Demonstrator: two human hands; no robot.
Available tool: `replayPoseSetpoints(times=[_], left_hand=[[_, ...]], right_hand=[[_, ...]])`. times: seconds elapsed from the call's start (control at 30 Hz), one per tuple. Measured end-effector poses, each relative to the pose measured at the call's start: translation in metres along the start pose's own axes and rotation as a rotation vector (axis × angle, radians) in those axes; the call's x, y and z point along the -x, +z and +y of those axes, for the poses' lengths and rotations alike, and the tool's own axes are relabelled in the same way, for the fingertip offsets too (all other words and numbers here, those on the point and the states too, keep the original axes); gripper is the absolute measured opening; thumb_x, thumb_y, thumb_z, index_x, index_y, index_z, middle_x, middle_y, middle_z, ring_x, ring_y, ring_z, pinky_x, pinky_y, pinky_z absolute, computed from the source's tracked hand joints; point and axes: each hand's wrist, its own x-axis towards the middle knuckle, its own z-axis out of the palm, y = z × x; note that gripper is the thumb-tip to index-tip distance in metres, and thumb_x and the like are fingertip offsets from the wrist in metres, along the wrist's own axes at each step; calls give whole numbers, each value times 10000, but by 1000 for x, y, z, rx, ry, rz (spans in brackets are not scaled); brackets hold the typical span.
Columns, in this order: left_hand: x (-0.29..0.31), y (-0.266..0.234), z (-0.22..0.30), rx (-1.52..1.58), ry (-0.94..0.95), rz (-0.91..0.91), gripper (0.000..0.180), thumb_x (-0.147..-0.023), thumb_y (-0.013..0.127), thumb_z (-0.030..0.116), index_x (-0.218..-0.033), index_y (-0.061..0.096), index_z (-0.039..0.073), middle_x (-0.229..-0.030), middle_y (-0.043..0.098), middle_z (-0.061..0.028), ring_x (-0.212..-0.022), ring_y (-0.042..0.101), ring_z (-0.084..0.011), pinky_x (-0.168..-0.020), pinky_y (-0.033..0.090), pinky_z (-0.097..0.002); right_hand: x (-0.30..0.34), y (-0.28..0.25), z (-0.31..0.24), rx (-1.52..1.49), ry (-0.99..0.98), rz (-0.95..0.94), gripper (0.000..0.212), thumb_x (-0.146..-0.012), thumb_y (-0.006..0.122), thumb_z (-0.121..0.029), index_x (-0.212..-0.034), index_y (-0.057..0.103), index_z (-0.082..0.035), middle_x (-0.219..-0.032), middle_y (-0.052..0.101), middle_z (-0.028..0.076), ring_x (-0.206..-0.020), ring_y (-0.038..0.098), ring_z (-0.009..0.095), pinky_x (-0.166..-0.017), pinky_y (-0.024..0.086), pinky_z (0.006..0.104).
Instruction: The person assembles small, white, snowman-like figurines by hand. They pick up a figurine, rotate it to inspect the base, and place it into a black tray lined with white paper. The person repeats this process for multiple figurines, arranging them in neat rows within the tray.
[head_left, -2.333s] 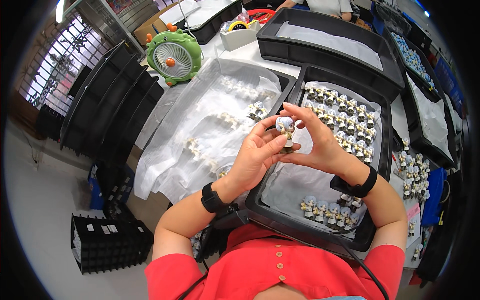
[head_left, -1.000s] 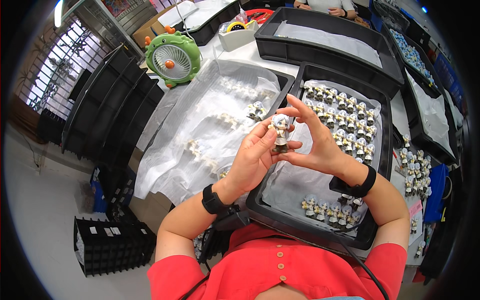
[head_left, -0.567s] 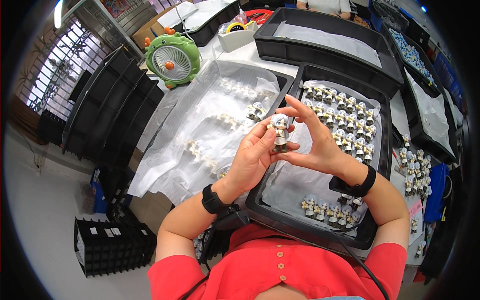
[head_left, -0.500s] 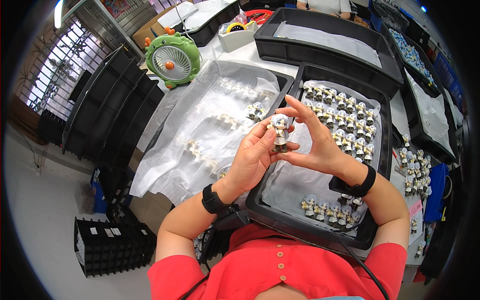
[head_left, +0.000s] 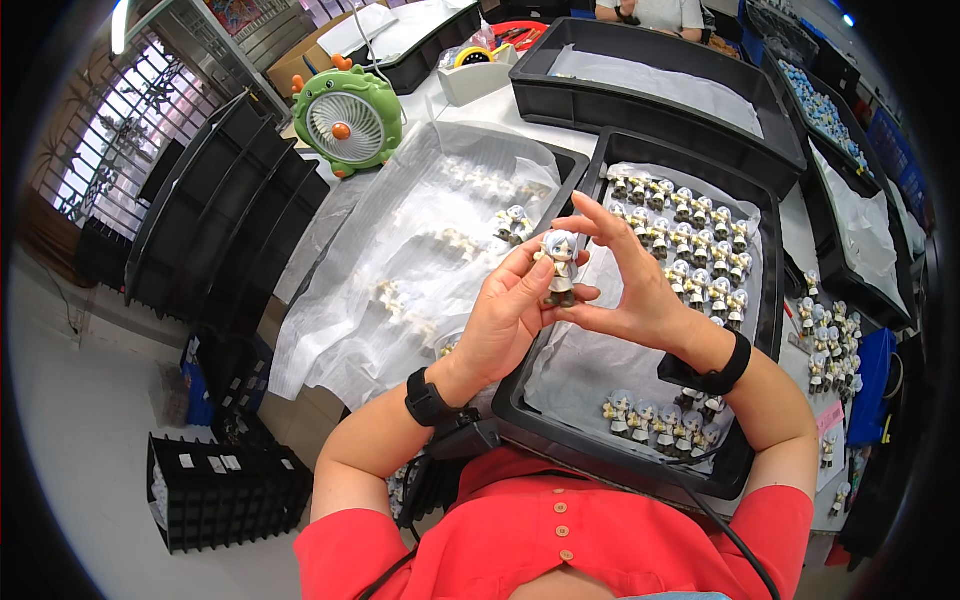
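Upright in front of me is a small figurine [head_left: 560, 268] with pale hair, a white outfit and dark boots. My left hand [head_left: 513, 305] is closed on it, thumb across its side and fingers behind. My right hand [head_left: 640, 290] curves around the other side, thumb by the boots and a fingertip by the head; its forefinger is raised away. Below my hands is a black tray [head_left: 510, 400] lined with white sheet, with rows of like figurines [head_left: 690, 235] at its far side and another row [head_left: 660, 425] near me.
To the left, a thin white sheet [head_left: 350, 330] covers more figurines in a second tray. A green fan [head_left: 350, 118] stands behind it. More black trays [head_left: 640, 100] are at the back, where another person [head_left: 660, 12] sits. Loose figurines [head_left: 830, 345] stand at the right beside a blue bin [head_left: 873, 385].
The figurine and both my hands stay almost still. At the back, the other person's hand has come up into view.
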Motion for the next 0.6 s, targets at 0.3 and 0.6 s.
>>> replayPoseSetpoints(times=[0.3,0.6], left_hand=[[-1,-1,-1,8,10,-32,518,-948,489,319,-1371,322,73,-1240,491,-122,-1004,609,-224,-798,531,-324],[0,0,-1,10,2,-26,520,-944,497,325,-1366,329,72,-1228,503,-120,-1003,610,-225,-807,527,-327]], right_hand=[[-1,3,2,22,-71,32,938,-615,799,-113,-1404,296,-61,-1202,545,107,-1062,507,269,-925,405,367],[0,2,2,37,-81,38,928,-616,799,-118,-1401,307,-75,-1204,546,104,-1066,507,271,-918,412,369]])
